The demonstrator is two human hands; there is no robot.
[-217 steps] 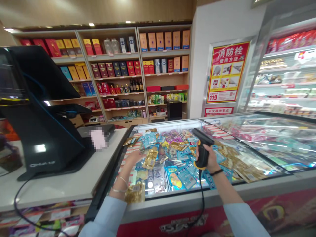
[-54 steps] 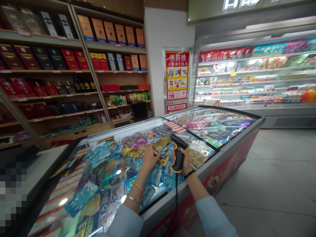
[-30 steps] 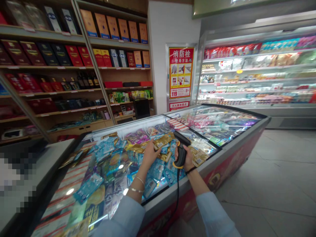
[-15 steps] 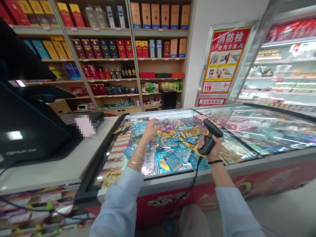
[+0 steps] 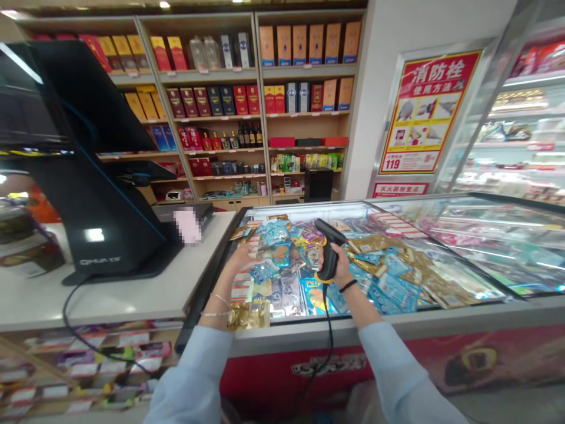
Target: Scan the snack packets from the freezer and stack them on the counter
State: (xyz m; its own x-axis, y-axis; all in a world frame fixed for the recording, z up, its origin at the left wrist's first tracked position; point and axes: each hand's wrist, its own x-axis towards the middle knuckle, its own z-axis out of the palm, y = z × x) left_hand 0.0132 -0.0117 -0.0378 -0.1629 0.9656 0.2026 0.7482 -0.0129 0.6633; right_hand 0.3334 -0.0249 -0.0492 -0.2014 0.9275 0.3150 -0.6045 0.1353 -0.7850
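My R hand [image 5: 341, 268] is wrapped round the scanner [image 5: 328, 262], now shifted L of the gold pkts [image 5: 375, 242], so it's off those; L hand [image 5: 241, 259] now half-curled by a blue pkt [image 5: 265, 271] on the freezer [image 5: 282, 338], can't tell if gripping

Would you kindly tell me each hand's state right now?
Left hand: open, near a blue packet; contact unclear.
Right hand: closed around the black handheld scanner.

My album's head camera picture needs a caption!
Right hand grips a corded barcode scanner over packets on a chest freezer.
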